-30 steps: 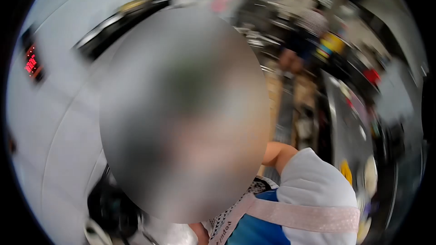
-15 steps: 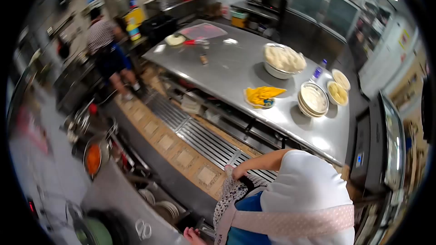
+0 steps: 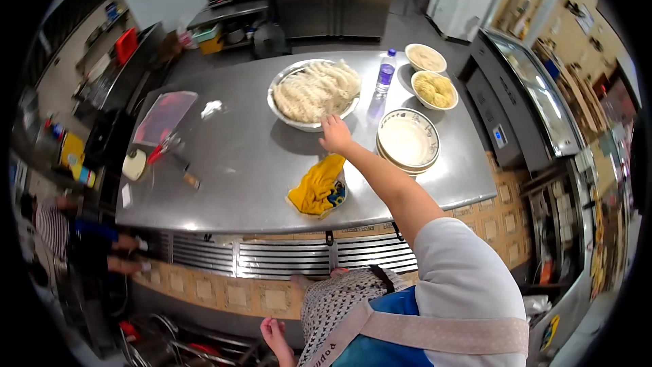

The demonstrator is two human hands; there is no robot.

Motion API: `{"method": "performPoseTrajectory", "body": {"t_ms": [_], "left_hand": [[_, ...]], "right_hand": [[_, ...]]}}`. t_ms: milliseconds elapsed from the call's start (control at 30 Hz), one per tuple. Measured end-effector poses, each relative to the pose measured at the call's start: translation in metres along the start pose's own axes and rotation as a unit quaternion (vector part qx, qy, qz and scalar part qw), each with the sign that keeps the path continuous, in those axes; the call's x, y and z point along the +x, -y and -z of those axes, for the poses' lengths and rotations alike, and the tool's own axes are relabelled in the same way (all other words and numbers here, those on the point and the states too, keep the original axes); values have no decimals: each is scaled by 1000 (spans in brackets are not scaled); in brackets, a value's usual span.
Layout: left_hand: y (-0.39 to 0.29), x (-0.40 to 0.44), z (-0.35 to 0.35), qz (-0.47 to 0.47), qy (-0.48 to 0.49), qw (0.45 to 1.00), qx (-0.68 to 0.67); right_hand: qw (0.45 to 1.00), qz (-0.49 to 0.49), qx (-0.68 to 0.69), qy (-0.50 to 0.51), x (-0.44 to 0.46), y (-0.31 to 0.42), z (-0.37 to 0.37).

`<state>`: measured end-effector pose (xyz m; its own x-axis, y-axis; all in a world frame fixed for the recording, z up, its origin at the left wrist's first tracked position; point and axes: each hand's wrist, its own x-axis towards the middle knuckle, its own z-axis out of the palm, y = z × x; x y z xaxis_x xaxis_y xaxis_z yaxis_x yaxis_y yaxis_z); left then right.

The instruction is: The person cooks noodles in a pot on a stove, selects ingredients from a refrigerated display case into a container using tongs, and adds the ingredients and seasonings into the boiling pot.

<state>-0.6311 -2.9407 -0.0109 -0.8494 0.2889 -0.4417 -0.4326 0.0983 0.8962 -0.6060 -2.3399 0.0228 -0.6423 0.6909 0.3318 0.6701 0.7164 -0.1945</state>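
My right hand [image 3: 335, 134] reaches over the steel table to the near rim of a large metal bowl [image 3: 293, 121]. Its fingers stretch out at the edge of a pale, noodle-like heap [image 3: 318, 90]; whether they press on the rim or the food I cannot tell. Below that forearm lies a bunched yellow cloth [image 3: 316, 187] with a blue patterned part. To its right is a stack of patterned bowls [image 3: 409, 138]. My left hand [image 3: 274, 333] hangs low beside my apron, holding nothing, its fingers loosely bent and apart.
On the steel table [image 3: 231, 190] stand a purple-labelled bottle [image 3: 386, 73], a bowl of yellow noodle-like food [image 3: 435, 90] and another bowl [image 3: 426, 58]. Red-handled tongs [image 3: 163, 148] lie left, near a pinkish sheet [image 3: 165, 117]. Another person [image 3: 88, 238] stands far left.
My view has swung right to face the table. My right arm has risen from my side and stretched out to the large bowl. The left hand stays low.
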Motion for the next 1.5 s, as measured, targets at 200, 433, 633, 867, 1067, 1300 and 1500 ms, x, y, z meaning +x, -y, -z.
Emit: {"method": "performPoseTrajectory", "body": {"t_ms": [200,433,633,867,1067,1300,1500], "left_hand": [[-87,144,-66,-120,143,976,111],[-146,269,-153,-42,342,932,112],[-168,309,-232,-318,483,775,254],[-196,261,-273,-515,450,596,421],[-190,224,-339,-558,493,543,388],[-176,243,-374,-499,405,672,367],[-193,269,-389,-496,367,669,416]], "right_hand": [[984,-103,-83,118,17,27,-15],[966,-170,-110,159,7,197,-12],[903,-33,427,15,-33,260,59],[978,-156,126,-63,-102,141,102],[956,-174,235,14,-92,100,85],[958,-183,207,-79,-51,91,42],[971,-141,188,48,4,79,59]]}}
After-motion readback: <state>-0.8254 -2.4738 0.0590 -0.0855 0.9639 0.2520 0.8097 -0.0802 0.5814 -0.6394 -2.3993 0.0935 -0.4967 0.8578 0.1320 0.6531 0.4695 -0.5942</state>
